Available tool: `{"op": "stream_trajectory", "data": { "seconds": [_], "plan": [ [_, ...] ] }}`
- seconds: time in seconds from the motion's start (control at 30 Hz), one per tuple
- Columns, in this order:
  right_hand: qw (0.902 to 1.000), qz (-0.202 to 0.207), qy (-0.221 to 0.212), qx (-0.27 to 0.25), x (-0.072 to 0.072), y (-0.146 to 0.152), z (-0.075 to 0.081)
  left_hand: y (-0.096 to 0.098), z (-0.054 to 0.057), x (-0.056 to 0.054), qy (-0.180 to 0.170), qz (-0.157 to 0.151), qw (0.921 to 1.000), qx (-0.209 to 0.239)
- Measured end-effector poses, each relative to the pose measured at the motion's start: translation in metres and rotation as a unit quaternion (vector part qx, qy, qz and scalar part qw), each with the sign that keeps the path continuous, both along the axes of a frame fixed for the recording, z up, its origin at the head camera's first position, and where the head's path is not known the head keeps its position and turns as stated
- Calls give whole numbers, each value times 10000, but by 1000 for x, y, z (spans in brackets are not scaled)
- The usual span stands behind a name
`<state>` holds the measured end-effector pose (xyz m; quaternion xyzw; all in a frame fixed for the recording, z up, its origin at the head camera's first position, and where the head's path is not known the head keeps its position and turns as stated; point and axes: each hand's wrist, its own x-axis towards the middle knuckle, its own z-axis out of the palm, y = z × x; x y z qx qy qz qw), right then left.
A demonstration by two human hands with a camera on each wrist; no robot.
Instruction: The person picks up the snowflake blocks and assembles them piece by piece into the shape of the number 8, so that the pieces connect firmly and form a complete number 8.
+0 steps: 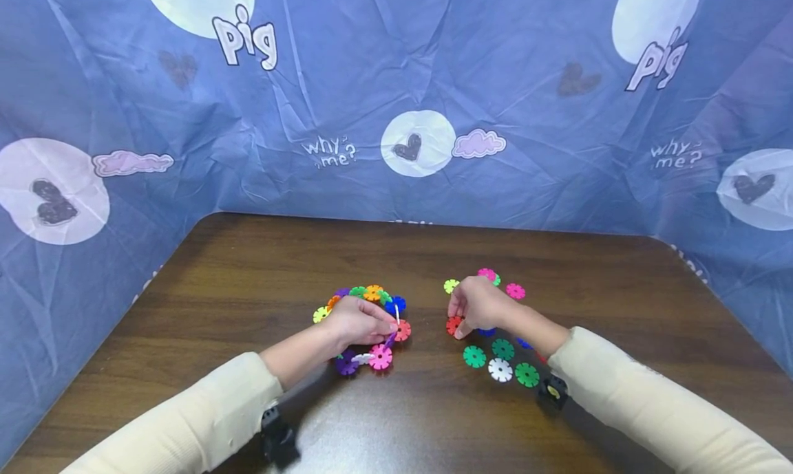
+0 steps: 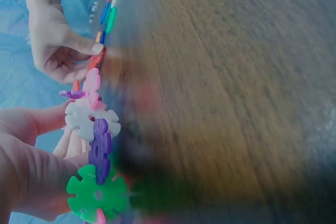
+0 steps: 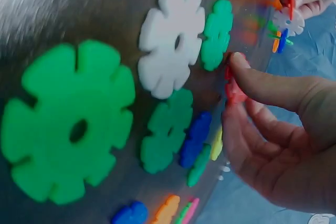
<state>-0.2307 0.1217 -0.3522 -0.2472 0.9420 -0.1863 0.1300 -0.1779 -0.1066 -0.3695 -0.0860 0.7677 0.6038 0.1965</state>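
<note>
My left hand (image 1: 359, 321) grips a loop of interlocking notched plastic discs at its right side, with fingertips by a coral-red disc (image 1: 402, 330). Pink (image 1: 381, 356), orange (image 1: 373, 292) and blue (image 1: 398, 303) discs belong to the same loop. In the left wrist view, a white disc (image 2: 90, 121), a purple disc (image 2: 100, 150) and a green disc (image 2: 97, 195) slot together beside that hand. Between thumb and fingers, my right hand (image 1: 482, 303) pinches a single red disc (image 3: 234, 85). That disc is apart from the loop in the head view.
Loose discs lie around the right hand: white (image 1: 500, 369), several green (image 1: 527, 374), pink (image 1: 515, 291) and yellow (image 1: 451, 286). The brown wooden table (image 1: 260, 254) ends at a blue printed cloth (image 1: 347, 82) behind and at the sides.
</note>
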Motion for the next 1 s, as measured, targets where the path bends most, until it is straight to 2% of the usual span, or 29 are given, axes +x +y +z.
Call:
{"op": "stream_trajectory", "data": {
  "seconds": [0.1, 0.2, 0.37, 0.63, 1.0],
  "plan": [
    [9979, 26, -348, -545, -1, -1, -1, -2, -1, 1, 39, -184, 9998, -92],
    [9888, 273, -640, -1318, 1, -3, -3, -2, 0, 3, 94, -329, 9991, -238],
    [9742, 587, -754, -2044, 5, -10, -5, -3, 2, 6, 135, -567, 9976, -378],
    [9626, 772, -714, -2499, 10, -23, -3, -5, 4, 7, 59, -647, 9973, -333],
    [9612, 821, -515, -2581, 15, -32, -2, -7, 4, 9, 203, -793, 9964, -214]
  ]
}}
